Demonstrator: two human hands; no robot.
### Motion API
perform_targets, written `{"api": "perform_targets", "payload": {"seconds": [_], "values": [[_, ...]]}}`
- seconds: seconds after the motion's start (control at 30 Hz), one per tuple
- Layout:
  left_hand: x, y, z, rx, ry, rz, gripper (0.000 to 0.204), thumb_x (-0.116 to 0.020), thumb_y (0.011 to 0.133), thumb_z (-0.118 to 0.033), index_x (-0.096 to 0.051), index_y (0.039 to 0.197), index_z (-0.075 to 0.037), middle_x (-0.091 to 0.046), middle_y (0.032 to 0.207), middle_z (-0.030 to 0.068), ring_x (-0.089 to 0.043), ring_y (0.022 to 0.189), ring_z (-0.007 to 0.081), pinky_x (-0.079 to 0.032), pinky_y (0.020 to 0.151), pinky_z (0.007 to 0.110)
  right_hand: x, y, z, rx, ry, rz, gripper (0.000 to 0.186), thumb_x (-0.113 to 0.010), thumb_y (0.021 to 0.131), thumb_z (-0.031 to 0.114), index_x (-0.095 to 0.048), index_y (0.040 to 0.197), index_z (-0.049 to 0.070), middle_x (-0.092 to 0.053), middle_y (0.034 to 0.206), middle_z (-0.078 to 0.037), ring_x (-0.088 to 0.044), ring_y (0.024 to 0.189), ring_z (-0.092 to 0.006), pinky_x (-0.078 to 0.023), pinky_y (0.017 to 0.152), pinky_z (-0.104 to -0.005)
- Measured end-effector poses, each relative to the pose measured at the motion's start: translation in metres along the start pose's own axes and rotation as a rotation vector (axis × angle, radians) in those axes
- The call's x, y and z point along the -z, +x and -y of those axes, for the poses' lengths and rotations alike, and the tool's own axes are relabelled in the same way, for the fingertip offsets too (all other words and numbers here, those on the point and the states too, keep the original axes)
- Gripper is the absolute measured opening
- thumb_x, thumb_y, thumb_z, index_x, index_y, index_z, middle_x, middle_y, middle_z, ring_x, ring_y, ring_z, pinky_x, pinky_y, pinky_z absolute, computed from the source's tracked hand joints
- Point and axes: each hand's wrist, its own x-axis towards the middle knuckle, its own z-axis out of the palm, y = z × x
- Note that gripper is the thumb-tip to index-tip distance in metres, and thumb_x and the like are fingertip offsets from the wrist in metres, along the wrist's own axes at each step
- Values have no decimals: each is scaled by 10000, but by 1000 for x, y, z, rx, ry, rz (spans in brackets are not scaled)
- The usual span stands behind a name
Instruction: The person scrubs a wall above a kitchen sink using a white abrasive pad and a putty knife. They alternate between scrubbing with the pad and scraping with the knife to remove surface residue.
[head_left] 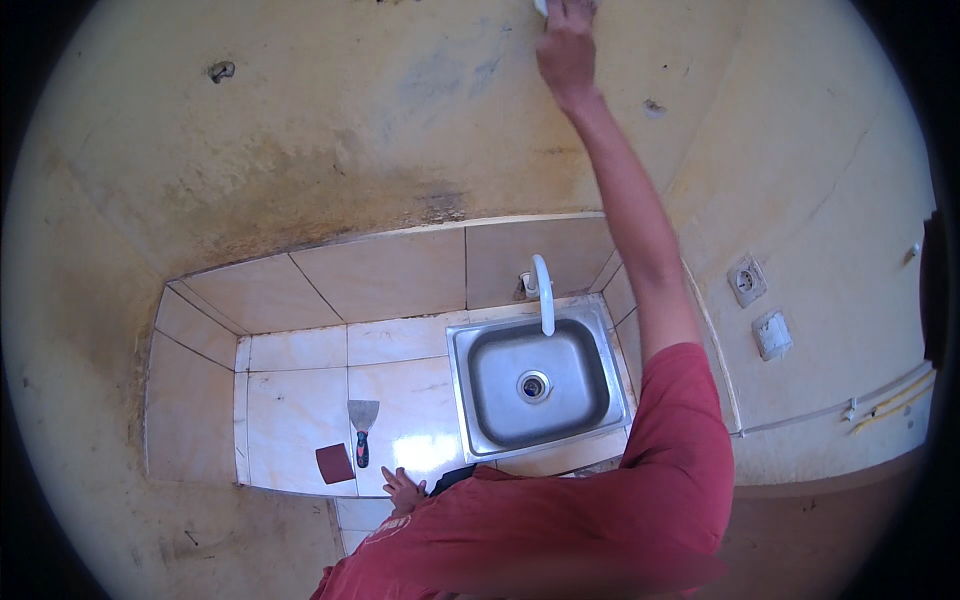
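Place: a kitchen, by its fittings; a small, worn sink corner. Sink [456,400]: one, stainless steel, squarish, right of centre, with round drain [533,387]. Faucet [543,290]: one, white, curved, over the basin. Counter [295,410]: pale glossy tile, left of the sink. Splashback [380,270]: beige tiles, centre of frame. Wall [400,120]: yellowish, stained, chipped, upper half of frame. Socket [747,281]: one, round, right side; whitish plate [772,335] just below. Yellow line [900,392]: far right, cable or pipe, unclear.
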Motion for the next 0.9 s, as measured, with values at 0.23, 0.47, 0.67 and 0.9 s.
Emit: {"api": "perform_targets", "payload": {"seconds": [0.23, 0.47, 0.67, 0.9], "values": [[2, -7, -6, 28, 4, 35, 886, -805, 858, -344, -309, 1521, -30, 59, 1659, 307, -347, 1308, 527, -439, 1036, 618, -19, -73, 23, 171, -2, 125, 638, -529, 884, 19, -461, 1519, 5, -325, 1651, -214, -259, 1526, -482, -282, 1219, -599], [0, -1, -6, 48, 16, 93, 901, -800, 865, -352, -282, 1531, -38, 110, 1657, 305, -322, 1333, 530, -451, 1016, 645, -12, -13, 25, 8, -23, -32, 598, -483, 908, 2, -435, 1499, -75, -363, 1599, -284, -295, 1497, -491, -266, 1233, -558], [-4, 5, -7, 65, 6, 71, 872, -788, 879, -337, -282, 1538, -72, 102, 1676, 261, -327, 1350, 494, -445, 1025, 659, -4, -37, -6, 143, -76, 36, 647, -518, 868, -2, -443, 1508, -45, -376, 1612, -235, -334, 1476, -509, -293, 1207, -601], [5, -4, -17, 120, 89, 61, 893, -796, 876, -356, -280, 1549, -75, 101, 1680, 260, -289, 1407, 516, -459, 1024, 654, -24, -49, 15, 5, -147, 55, 595, -448, 913, -24, -408, 1498, -122, -356, 1583, -331, -324, 1484, -490, -252, 1256, -521]]}}
